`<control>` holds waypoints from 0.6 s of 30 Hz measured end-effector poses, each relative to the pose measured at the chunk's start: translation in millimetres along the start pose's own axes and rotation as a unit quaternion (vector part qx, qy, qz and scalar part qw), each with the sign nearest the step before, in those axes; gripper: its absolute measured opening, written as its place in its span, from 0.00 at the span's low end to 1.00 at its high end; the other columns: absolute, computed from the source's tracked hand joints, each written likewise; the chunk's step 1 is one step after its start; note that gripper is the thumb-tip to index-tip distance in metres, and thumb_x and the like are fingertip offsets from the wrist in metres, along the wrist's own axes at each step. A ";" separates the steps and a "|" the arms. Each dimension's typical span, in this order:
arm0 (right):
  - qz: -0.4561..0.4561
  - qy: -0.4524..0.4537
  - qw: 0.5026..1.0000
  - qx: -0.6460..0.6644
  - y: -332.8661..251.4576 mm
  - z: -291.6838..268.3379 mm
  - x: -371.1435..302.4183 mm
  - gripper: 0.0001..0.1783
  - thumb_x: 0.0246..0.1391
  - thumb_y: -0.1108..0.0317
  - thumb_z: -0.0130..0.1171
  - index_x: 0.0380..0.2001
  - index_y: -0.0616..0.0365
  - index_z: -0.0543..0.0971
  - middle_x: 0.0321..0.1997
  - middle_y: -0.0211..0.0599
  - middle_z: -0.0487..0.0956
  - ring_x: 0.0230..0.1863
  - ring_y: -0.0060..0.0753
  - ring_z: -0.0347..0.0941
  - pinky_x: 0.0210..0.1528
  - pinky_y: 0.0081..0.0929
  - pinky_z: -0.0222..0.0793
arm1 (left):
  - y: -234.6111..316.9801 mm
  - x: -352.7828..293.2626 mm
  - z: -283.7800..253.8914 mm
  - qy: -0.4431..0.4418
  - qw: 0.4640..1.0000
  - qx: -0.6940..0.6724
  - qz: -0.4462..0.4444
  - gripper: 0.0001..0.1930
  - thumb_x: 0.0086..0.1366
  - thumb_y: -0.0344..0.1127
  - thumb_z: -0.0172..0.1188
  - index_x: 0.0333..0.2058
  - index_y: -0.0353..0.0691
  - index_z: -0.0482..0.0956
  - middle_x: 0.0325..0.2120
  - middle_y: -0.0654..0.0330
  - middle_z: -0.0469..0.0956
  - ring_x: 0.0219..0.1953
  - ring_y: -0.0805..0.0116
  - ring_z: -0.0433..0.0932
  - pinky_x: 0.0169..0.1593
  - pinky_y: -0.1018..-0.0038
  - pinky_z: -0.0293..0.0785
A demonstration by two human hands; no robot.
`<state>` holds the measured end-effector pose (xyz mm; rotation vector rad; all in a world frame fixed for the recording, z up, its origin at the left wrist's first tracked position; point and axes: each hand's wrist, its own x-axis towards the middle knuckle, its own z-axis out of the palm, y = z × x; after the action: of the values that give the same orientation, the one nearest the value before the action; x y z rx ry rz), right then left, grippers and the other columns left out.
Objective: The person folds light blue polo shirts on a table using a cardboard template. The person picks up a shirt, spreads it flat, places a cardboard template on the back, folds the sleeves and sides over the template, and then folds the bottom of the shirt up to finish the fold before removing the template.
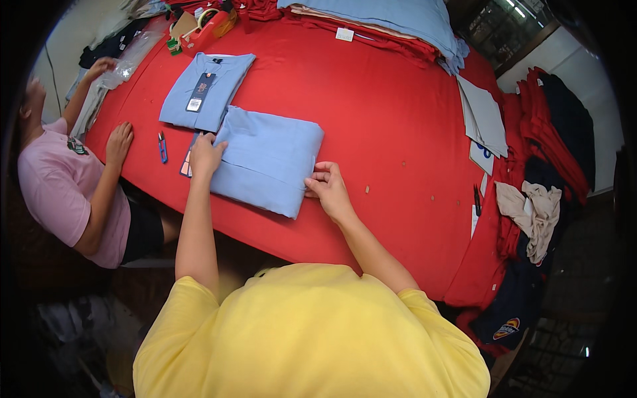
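Near-square, your folded light-blue garment [269, 159] lies on red cloth [385, 126], sides aimed between 12 and 1 o'clock. Your left hand [206, 158] at its 9 and right hand [332, 194] at its 4 curl fingers; whether pinching, I can't tell.

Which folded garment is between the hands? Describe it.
On the red-covered table, find the light-blue folded garment nearest the yellow shirt, left hand at one side, right hand at the other. The garment beyond wears a dark hang tag; this one's top shows none.
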<state>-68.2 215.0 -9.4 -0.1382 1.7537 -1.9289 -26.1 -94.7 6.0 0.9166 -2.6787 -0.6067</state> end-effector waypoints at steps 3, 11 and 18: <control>-0.037 0.032 0.999 -0.025 -1.8 -13.2 2.4 0.25 0.52 0.77 0.61 0.51 0.63 0.62 0.45 0.46 0.73 0.41 0.30 0.74 0.42 0.26 0.74 | 5.4 -10.8 3.6 -0.013 0.998 -0.053 -0.021 0.19 0.53 0.42 0.68 0.36 0.32 0.78 0.32 0.45 0.79 0.36 0.46 0.78 0.41 0.57 0.72; -0.007 0.078 0.990 0.117 -20.0 -70.7 -30.5 0.13 0.57 0.79 0.53 0.47 0.66 0.70 0.41 0.39 0.76 0.39 0.24 0.75 0.44 0.23 0.73 | 43.8 -70.4 17.8 0.007 0.994 -0.108 0.014 0.14 0.54 0.36 0.68 0.33 0.33 0.76 0.28 0.48 0.79 0.34 0.48 0.79 0.38 0.60 0.72; -0.110 0.093 0.989 0.035 2.5 -69.4 -27.1 0.08 0.58 0.78 0.52 0.41 0.66 0.73 0.40 0.40 0.78 0.38 0.21 0.75 0.41 0.19 0.72 | 49.8 -78.0 26.3 0.063 0.989 -0.128 0.032 0.19 0.56 0.31 0.66 0.44 0.38 0.68 0.36 0.46 0.78 0.39 0.45 0.77 0.41 0.58 0.71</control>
<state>-72.9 289.2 -15.2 -0.1347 1.8539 -2.2214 -1.4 -2.1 -1.7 0.7676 -2.4363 -0.8255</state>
